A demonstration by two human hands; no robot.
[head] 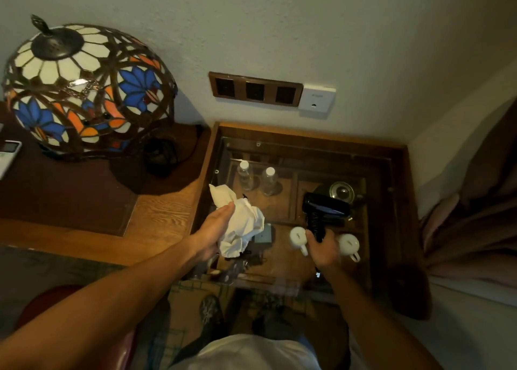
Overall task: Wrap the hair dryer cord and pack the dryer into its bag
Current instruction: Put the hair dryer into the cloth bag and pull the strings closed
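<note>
My left hand [214, 231] grips a crumpled white cloth bag [240, 222] with a dark drawstring, held above the glass-topped side table [397, 190]. To its right, my right hand [324, 248] is closed around the handle of a black hair dryer [326, 208], barrel pointing sideways. The black cord is wound in coils around the handle just above my fingers. The two hands are about a hand's width apart.
Under the glass lie two water bottles [257, 178], two white cups [298, 236], a kettle [341, 192]. A stained-glass lamp [84, 89] stands on the wooden desk [156, 218] at left. Wall sockets [256, 89] sit behind. A bed edge [475, 285] is at right.
</note>
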